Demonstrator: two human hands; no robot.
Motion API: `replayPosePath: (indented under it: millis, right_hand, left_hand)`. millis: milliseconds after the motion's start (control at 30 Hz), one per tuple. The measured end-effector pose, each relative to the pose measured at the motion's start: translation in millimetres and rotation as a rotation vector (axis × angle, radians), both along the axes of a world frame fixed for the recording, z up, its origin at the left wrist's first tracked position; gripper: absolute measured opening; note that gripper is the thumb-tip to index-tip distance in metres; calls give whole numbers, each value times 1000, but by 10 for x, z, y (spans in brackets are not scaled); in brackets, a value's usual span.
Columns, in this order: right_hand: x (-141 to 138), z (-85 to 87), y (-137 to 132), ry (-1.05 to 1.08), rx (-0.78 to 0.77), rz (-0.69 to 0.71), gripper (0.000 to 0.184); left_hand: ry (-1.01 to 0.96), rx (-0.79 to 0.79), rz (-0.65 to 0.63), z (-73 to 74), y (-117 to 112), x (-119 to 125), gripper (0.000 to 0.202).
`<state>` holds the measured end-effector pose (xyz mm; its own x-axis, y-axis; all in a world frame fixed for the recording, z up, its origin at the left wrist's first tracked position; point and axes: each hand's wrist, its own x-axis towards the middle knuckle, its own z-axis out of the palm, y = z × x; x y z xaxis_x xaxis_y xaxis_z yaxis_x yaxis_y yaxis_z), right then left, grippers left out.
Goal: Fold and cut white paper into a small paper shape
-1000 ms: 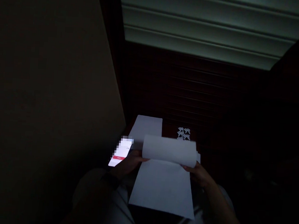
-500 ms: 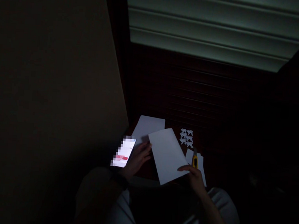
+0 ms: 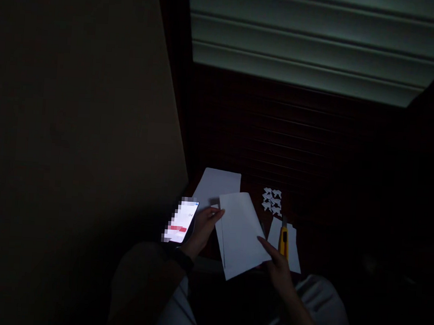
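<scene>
The room is very dark. A folded white sheet of paper [image 3: 240,233] lies slanted on a dark red table [image 3: 252,185] in front of me. My left hand [image 3: 202,228] rests at the sheet's left edge, fingertips touching it. My right hand [image 3: 275,263] presses flat on the sheet's lower right part, fingers stretched out. A yellow utility knife [image 3: 283,240] lies just right of my right hand on a smaller white paper [image 3: 293,244].
A lit phone [image 3: 181,222] lies left of my left hand. Another white sheet [image 3: 215,184] lies behind the folded one. Several small white paper cutouts [image 3: 272,200] sit at the back right. A pale wall is on the left, a window blind [image 3: 303,40] above.
A second ago both hands were folding a large sheet over my lap. The sheet is now folded, slanted on the table, and my right hand has moved onto it, pressing it flat.
</scene>
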<state>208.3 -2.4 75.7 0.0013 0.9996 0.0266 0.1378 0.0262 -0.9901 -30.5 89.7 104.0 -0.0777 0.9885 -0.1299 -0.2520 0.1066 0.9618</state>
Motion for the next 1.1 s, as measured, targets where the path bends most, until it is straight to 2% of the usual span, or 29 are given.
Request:
replayPosePath:
  millis: [133, 267, 333, 433, 500, 567, 700, 833, 933, 1100]
  right_hand:
    - [-67, -14, 16, -11, 26, -230, 64]
    - [-98, -65, -2, -100, 51, -312, 50]
    - [-100, -56, -33, -100, 55, -286, 52]
    - [-74, 35, -68, 72, -46, -83, 78]
    - [-37, 143, -50, 234, -103, 71, 95]
    - [-5, 272, 16, 353, -138, 114, 92]
    - [-46, 506, 246, 357, -182, 34, 79]
    - [-193, 628, 440, 307, -68, -91, 63]
    - [-251, 648, 508, 242, -1, -174, 60]
    - [-230, 608, 545, 111, 57, -292, 53]
  left_hand:
    - [-69, 28, -82, 35, -37, 43, 29]
    - [-97, 10, -77, 80, -71, 88, 28]
    - [-78, -4, -47, 90, -61, 90, 29]
    - [-62, 31, -27, 116, -24, 55, 27]
    - [-77, 65, -68, 162, -6, 25, 26]
    - [-94, 73, -145, 238, -9, 10, 25]
    - [-39, 43, -326, 407, -72, 50, 27]
    - [63, 97, -465, 459, -98, 116, 25]
    - [138, 172, -413, 425, -49, 160, 24]
    - [249, 284, -104, 466, 0, 242, 38]
